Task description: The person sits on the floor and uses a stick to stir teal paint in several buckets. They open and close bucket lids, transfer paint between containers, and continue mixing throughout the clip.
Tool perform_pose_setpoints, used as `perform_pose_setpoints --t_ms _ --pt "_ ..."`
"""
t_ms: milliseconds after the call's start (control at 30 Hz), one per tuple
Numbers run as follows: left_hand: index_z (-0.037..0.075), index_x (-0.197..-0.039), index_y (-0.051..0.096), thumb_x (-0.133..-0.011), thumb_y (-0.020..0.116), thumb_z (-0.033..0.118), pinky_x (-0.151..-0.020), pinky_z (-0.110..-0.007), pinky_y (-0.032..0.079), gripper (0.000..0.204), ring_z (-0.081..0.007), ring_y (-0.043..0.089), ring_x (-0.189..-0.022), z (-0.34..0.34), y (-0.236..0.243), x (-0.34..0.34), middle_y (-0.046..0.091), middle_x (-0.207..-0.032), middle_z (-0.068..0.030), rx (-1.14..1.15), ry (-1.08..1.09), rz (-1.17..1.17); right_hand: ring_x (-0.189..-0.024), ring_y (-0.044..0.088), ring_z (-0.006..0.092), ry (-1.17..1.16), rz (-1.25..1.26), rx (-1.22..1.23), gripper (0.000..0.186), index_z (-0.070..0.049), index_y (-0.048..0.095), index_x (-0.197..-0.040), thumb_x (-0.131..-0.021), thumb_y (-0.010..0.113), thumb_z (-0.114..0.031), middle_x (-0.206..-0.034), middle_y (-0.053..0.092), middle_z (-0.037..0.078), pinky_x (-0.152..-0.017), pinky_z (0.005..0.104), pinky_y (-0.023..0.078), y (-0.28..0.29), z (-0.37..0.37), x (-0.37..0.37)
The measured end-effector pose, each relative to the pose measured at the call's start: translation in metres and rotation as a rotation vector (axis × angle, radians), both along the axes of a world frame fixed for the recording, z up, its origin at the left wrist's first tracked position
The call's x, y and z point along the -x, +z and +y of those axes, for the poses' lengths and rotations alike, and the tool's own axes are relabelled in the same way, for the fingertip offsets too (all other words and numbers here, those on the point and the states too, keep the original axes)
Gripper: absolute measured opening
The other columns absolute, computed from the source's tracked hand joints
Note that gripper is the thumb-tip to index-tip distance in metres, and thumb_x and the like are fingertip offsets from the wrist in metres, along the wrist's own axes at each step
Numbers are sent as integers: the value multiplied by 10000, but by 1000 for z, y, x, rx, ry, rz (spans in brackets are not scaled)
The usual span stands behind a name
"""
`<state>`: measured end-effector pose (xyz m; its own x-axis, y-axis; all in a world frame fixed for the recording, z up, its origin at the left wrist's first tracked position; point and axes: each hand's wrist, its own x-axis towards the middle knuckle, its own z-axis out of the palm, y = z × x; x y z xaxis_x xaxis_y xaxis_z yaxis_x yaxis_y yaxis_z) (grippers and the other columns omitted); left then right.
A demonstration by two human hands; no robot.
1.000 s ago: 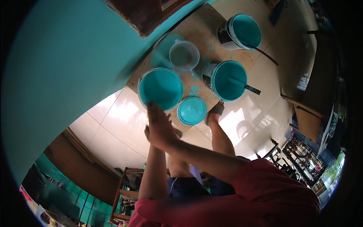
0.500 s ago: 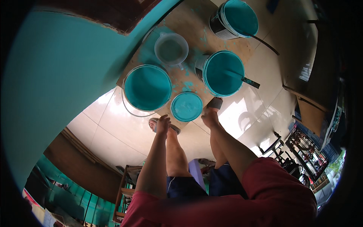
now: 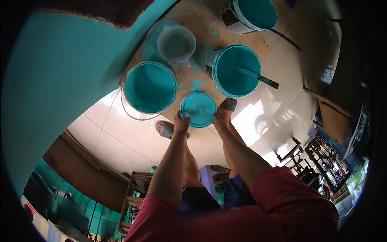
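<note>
Between my hands is a small round paint tub (image 3: 198, 109) with a turquoise top. I cannot tell whether that top is a lid or the paint itself. My left hand (image 3: 181, 123) is closed on the tub's left rim, thumb over the edge. On the opposite side my right hand (image 3: 220, 121) grips the right rim; its fingers are partly hidden under the edge. Left of the tub stands a big paint bucket (image 3: 150, 88) with a wire handle hanging down. To the right, another paint bucket (image 3: 237, 70) has a paint-smeared stick (image 3: 267, 82) leaning out of it.
A paint-spattered brown board (image 3: 201, 24) lies under the containers. Farther back are a translucent measuring jug (image 3: 176, 43) and a third paint bucket (image 3: 256, 14) with a stick. The turquoise wall (image 3: 68, 68) rises at left. My sandalled feet flank the tub's near side.
Both hands have moved up to the small tub and taken hold of its rim from either side. The view has shifted slightly, and the buckets keep their places on the board.
</note>
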<state>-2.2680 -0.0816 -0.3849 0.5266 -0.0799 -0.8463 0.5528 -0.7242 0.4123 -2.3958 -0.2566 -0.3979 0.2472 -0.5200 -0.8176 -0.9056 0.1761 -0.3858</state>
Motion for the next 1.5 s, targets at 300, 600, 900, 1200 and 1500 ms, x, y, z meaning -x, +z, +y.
perform_pose_setpoints --t_ms 300,600,900,1200,1500 --pt "64 -1370 528 -933 504 204 -790 -360 489 459 -209 672 -987 44 107 47 662 -1129 -101 318 618 505 -695 646 140 -45 -210 -251 137 54 653 -979 -860 697 0 -811 683 101 -600 266 515 204 -46 -24" --pt "-57 -1110 607 -911 677 75 -762 -269 502 250 -136 619 -895 54 180 -56 648 -998 -86 252 733 -365 -801 660 285 725 -712 295 277 -23 633 -871 -657 799 33 -854 653 110 -713 368 548 331 -73 -152" --pt "-41 -1233 504 -861 783 143 -735 -267 500 500 -177 601 -871 43 157 -130 580 -1041 -124 121 726 -562 -826 605 264 1160 -1132 685 233 -53 643 -860 -640 674 17 -910 633 63 -697 348 532 258 -19 -235" --pt "-25 -1019 592 -885 753 127 -651 -248 546 259 -157 664 -746 64 115 -126 653 -849 -74 412 1190 -130 -1044 544 248 1455 -1087 782 169 -52 646 -848 -683 644 -88 -1039 604 68 -856 348 523 185 0 -220" --pt "-10 -1044 610 -895 737 138 -676 -276 546 246 -156 667 -754 69 137 -143 682 -912 -75 413 1017 -220 -1199 509 286 1531 -1052 662 188 -37 671 -913 -738 678 -105 -1228 563 113 -995 373 471 181 -1 -225"
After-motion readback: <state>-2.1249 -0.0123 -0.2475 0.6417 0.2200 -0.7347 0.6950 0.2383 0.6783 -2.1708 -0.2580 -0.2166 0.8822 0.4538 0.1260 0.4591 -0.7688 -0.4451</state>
